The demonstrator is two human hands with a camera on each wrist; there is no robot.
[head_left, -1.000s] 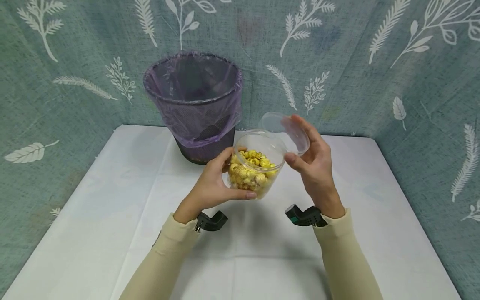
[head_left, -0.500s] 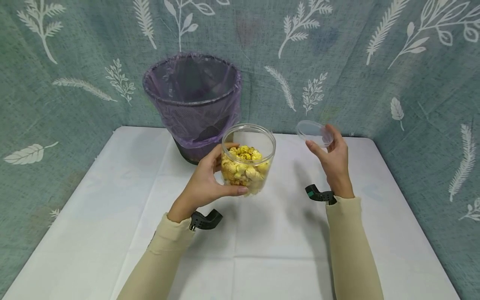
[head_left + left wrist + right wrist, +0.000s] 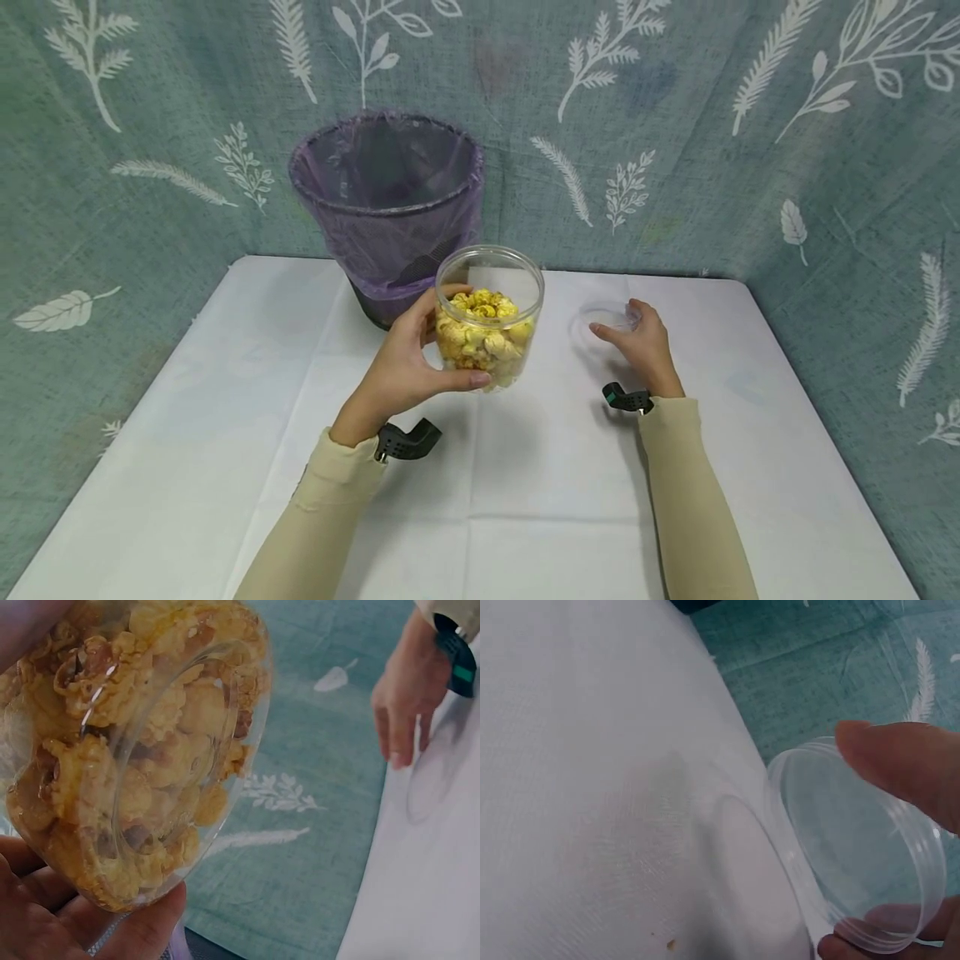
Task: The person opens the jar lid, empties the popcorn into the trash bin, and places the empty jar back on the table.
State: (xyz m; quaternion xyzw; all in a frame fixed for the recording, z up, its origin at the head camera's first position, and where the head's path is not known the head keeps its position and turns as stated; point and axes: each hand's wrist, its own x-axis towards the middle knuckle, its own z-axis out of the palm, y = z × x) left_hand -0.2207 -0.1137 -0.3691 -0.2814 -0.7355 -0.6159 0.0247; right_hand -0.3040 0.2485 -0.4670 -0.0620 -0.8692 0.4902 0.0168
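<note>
My left hand (image 3: 397,367) grips a clear plastic jar (image 3: 525,292) by its side, above the table. Yellow popcorn (image 3: 483,342) fills its lower part, and its mouth is uncovered. Seen from below in the left wrist view, the jar's base (image 3: 161,765) shows the popcorn through it. Off to the right, my right hand (image 3: 648,346) holds a clear round lid (image 3: 847,832) by its edge, thumb on one side and fingers on the other. The lid is close over the white tabletop, its shadow beside it in the right wrist view.
A dark mesh bin (image 3: 375,304) with a purple liner (image 3: 405,237) stands at the back left, just behind the jar. Green leaf-patterned cloth (image 3: 525,75) hangs behind and at both sides of the white-covered table (image 3: 547,483). A small crumb (image 3: 671,945) lies on it.
My right hand has carried the lid away from the jar to the right, then down close to the table. The jar has shifted slightly left and stands more upright in my left hand.
</note>
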